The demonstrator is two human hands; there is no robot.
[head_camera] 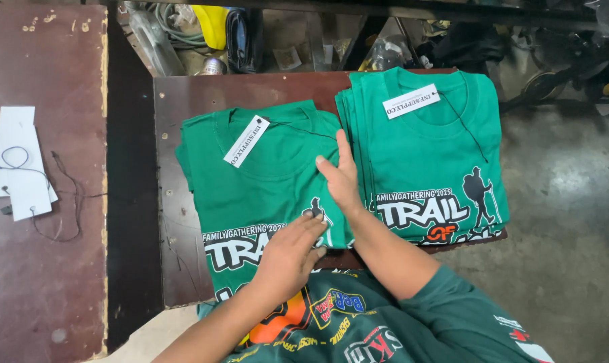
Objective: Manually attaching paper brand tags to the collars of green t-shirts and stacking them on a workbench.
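as folded shirt (264,188) lies flat, both hands press.

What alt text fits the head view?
Both hands, left hand and right hand, press flat on a folded green T-shirt with a white hang tag, beside a stack of matching shirts on a brown table.

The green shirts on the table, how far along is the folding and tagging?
Done: a stack of folded green shirts sits at the right of the brown table, the top one carrying a white hang tag. In hand: the left hand and right hand press flat on a single tagged shirt beside the stack. Left: that shirt is not yet on the stack; spare white tags lie at far left.
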